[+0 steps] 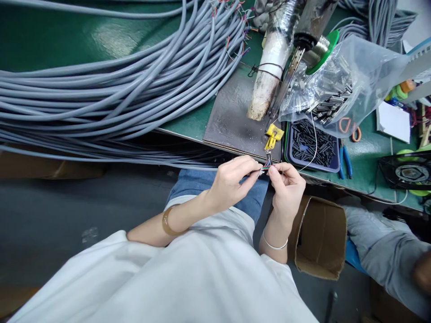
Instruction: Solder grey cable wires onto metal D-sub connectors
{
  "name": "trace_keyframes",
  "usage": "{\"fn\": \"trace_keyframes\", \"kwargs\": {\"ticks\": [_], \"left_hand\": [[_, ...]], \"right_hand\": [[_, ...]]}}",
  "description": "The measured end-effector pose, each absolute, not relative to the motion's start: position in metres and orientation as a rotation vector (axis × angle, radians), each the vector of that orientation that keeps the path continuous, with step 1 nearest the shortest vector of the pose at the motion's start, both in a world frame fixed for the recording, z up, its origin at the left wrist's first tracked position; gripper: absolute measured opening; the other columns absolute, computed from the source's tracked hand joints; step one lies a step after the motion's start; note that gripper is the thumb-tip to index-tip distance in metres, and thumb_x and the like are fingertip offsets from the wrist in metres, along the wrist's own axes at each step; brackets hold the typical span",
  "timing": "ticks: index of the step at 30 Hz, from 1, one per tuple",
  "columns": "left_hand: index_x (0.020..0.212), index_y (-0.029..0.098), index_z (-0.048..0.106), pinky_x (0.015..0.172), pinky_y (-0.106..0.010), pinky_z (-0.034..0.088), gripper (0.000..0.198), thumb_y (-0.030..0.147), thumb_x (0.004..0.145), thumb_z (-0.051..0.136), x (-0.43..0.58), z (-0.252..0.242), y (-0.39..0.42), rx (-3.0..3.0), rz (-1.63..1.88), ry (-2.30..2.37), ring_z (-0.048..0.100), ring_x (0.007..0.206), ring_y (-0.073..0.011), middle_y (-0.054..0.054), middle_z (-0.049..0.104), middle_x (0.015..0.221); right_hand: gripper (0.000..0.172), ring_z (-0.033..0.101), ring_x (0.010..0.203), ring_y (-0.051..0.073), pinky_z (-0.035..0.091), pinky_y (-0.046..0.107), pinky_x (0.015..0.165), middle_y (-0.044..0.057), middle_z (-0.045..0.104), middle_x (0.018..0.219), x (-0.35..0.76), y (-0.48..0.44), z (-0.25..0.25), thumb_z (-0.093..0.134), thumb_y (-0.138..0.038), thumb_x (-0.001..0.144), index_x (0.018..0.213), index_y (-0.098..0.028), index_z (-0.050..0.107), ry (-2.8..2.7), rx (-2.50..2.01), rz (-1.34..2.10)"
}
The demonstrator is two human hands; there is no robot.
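My left hand and my right hand meet just below the bench edge, fingertips pinched together on the stripped end of a cable with thin coloured wires. A small yellow clamp sits right above them on a dark metal plate. Both hands are closed in a pinch. A thin strand of solder wire curves from my right hand up toward a green spool.
A thick bundle of grey cables covers the green bench at left. A wrapped soldering tool, a clear bag of metal parts, a blue tray and blue-handled pliers lie at right. A cardboard box stands below, beside another person's knee.
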State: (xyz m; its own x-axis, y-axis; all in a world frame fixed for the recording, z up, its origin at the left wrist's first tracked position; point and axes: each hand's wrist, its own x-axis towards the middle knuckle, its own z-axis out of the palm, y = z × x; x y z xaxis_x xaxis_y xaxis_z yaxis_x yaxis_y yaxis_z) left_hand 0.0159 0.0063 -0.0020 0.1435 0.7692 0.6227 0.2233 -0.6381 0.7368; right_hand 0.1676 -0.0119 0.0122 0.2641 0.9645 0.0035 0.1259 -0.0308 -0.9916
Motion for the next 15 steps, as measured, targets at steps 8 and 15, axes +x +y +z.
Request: {"fn": "trace_keyframes", "kwargs": {"ticks": [8,15], "left_hand": [[0.094,0.015,0.064,0.072,-0.025,0.053,0.01,0.006,0.092,0.061,0.0164,-0.0069,0.0066,2.011,1.58,1.007,0.063,0.075,-0.014,-0.007,0.071,0.082],[0.093,0.016,0.065,0.072,-0.025,0.053,0.01,0.007,0.093,0.06,0.0172,-0.007,0.0054,1.98,1.55,0.971,0.065,0.076,-0.0136,-0.007,0.073,0.085]], "right_hand": [[0.02,0.044,0.053,0.006,0.036,0.02,0.049,-0.003,0.064,0.072,0.1656,-0.0118,0.0098,0.079,-0.039,0.081,0.081,-0.02,0.073,-1.102,-1.436,0.94],[0.017,0.054,0.06,0.007,0.042,0.02,0.052,-0.001,0.07,0.077,0.1682,-0.0105,0.0083,0.08,-0.036,0.079,0.082,-0.02,0.073,-1.093,-1.397,0.934]]}}
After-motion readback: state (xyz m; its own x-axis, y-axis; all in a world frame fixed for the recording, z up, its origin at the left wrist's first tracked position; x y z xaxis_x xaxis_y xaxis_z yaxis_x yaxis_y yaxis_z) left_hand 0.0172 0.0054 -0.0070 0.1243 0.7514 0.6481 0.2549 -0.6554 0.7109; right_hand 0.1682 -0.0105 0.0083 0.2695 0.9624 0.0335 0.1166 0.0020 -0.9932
